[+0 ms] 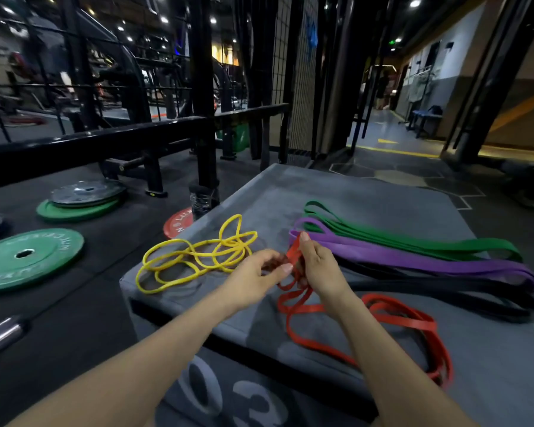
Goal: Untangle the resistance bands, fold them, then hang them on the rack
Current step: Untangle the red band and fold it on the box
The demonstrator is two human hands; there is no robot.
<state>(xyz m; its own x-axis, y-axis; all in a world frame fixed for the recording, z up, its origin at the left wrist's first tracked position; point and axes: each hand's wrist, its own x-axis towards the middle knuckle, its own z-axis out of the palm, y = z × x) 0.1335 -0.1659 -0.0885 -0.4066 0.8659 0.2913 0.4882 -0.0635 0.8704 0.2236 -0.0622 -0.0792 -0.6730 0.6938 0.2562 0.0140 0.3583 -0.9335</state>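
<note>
A red resistance band lies in loose loops on the grey padded box, and one end is lifted between both hands. My right hand grips a bunch of its loops, thumb up. My left hand pinches a strand of the same band just left of it. A thin yellow band lies tangled on the box's left side. Green, purple and black bands lie folded in long strips on the right.
Green weight plates, a red plate and a barbell end lie on the dark floor at the left. A black steel rack frame stands behind the box. A corridor runs off at the right.
</note>
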